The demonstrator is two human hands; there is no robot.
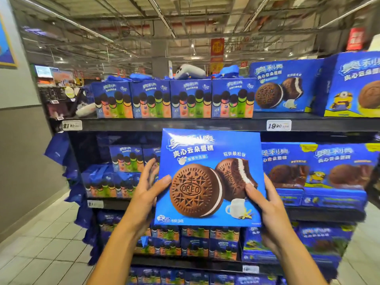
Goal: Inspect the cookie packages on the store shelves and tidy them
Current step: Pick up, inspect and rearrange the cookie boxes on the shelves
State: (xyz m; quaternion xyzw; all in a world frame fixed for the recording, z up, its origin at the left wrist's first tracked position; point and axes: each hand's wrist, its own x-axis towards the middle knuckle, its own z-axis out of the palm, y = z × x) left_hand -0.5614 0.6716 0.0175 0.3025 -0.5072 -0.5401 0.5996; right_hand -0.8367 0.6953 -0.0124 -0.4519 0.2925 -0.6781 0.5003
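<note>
Fingers [164, 182] around cookie box [209, 161] edges

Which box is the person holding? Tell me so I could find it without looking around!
Look at the dark shelves full of blue cookie boxes. In front of the second shelf, a left hand and a right hand hold up one big blue box by its sides. Unlike the shelved boxes, it is off the shelf, nearest the camera, with OREO readable on its big cookie.

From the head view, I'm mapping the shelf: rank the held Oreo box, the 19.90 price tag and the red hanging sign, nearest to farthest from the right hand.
From the right hand:
1. Oreo box, gripped by it.
2. 19.90 price tag, on the shelf edge above.
3. Red hanging sign, far back, upper right.
</note>
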